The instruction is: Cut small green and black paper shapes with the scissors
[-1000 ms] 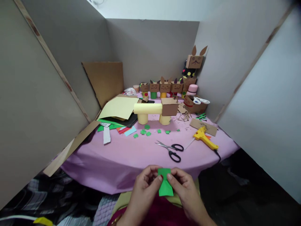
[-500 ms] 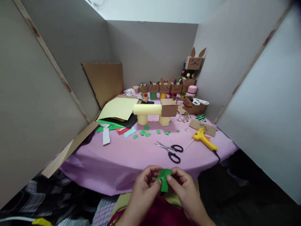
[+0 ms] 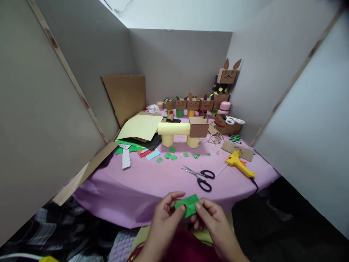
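A small creased piece of green paper (image 3: 191, 203) is held in front of the table's near edge. My left hand (image 3: 168, 214) pinches its left side, thumb on top. My right hand (image 3: 211, 216) grips the right side between thumb and fingers. Scissors with black handles (image 3: 200, 177) lie partly spread on the pink cloth just beyond. Several green paper flower cut-outs (image 3: 168, 155) are scattered farther back. Behind them stands a yellow paper tube figure (image 3: 174, 128) with a brown cardboard box head (image 3: 198, 127).
A yellow glue gun (image 3: 240, 164) rests on the right by a cardboard strip (image 3: 247, 154). Coloured sheets (image 3: 140, 127) are stacked at left. Box-headed figures (image 3: 193, 104) line the back near a cardboard box (image 3: 228, 125) with white-handled scissors. Grey panels (image 3: 180, 62) enclose the table (image 3: 158, 178).
The green paper has been turned from upright to lying more sideways, its surface now spread wider between my hands. The view has shifted slightly; the table items look unmoved.
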{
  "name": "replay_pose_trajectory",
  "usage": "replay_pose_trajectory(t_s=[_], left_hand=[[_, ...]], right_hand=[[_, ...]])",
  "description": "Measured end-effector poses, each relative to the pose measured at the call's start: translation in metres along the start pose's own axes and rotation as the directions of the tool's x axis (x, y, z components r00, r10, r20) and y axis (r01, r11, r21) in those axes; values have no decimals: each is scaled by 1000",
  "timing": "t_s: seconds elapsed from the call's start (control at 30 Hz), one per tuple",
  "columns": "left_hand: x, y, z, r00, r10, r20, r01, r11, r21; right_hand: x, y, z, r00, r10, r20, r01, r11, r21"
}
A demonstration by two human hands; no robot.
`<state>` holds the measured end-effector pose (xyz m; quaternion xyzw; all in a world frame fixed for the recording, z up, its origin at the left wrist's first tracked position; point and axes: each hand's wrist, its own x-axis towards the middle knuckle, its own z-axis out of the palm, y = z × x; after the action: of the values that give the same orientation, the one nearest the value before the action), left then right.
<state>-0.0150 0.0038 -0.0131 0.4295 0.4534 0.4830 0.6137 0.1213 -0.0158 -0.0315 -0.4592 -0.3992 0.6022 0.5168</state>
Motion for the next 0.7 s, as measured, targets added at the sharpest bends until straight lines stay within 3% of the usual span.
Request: replay_pose_trajectory(t_s=[0.13,0.3,0.7], left_hand=[[2,1,0,997,-74,30,76,992,-103],[-1,1,3,1000,-14,-11,14,999,-44],[0,-2,6,998,-7,-55,7,1000,-10]], right_hand=[[0,0,-1,999,-23,-23,23,1000,4],[0,1,-2,998,-37,-42,38,999,16],[-1,-1,-2,999,-35,-40,35,999,-4]])
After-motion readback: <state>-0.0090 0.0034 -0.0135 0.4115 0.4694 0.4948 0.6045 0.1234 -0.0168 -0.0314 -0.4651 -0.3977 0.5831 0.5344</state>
